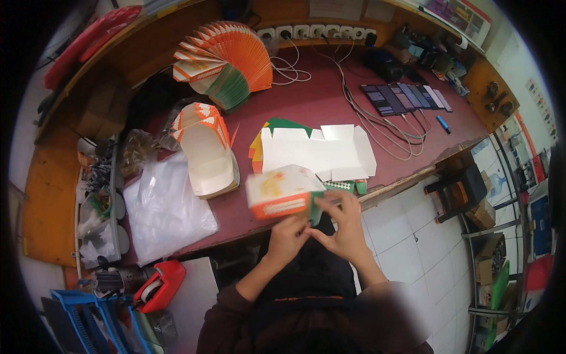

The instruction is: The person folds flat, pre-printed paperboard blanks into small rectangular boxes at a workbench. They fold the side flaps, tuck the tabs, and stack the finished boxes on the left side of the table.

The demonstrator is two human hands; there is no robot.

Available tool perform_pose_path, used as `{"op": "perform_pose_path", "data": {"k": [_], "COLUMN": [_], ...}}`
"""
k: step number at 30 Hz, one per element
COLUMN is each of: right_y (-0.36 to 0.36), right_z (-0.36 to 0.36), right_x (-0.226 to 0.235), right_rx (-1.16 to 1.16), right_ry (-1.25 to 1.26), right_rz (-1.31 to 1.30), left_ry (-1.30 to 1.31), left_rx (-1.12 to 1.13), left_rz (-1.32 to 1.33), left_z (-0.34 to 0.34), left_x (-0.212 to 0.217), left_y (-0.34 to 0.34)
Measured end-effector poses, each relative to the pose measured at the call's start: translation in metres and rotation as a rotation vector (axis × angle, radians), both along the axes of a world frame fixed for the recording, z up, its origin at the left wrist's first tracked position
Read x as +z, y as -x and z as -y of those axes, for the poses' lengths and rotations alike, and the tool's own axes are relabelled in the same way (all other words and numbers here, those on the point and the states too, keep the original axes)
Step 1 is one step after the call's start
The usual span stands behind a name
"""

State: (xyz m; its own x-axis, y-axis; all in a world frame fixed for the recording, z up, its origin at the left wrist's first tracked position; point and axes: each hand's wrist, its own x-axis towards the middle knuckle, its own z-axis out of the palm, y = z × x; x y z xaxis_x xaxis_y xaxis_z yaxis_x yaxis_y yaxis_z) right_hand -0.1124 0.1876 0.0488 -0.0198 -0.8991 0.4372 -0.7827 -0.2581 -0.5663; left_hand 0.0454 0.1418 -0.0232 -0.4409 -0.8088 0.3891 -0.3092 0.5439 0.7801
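A cardboard box (287,190) in white, orange and green is held up in front of me at the table's front edge, slightly blurred. My left hand (287,241) pinches its lower edge from beneath. My right hand (345,231) grips the green end, with the thumb near the left fingers and the other fingers against the side. Just behind it, flat unfolded box blanks (318,152) lie white side up, with green and yellow edges showing below. A nested stack of partly folded boxes (212,156) stands to the left.
A fanned row of folded boxes (244,62) stands at the back left. Clear plastic bags (168,203) lie at front left, above a red tape dispenser (159,286). Several phones (404,97), white cables (377,121) and a blue pen (443,124) are at the right; a black stool (460,192) is beyond.
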Motion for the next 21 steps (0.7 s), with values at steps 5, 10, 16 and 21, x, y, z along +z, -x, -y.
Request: {"op": "perform_pose_path", "data": {"k": [5, 10, 16, 21], "right_y": [0.004, 0.005, -0.016, -0.002], "right_z": [0.024, 0.003, -0.014, -0.024], "right_x": [-0.017, -0.034, -0.035, -0.012], "right_rx": [-0.153, -0.154, 0.305, 0.32], "right_ry": [0.051, -0.284, 0.118, 0.148], "right_rz": [0.178, 0.586, 0.343, 0.199], "left_ry": [0.37, 0.541, 0.095, -0.166], "left_rx": [-0.406, -0.084, -0.212, -0.546], "left_rz": [0.276, -0.121, -0.332, -0.408], "left_z": [-0.023, 0.012, 0.013, 0.012], "left_x": [0.026, 0.07, 0.058, 0.044], "left_y": [-0.002, -0.031, -0.03, -0.03]}}
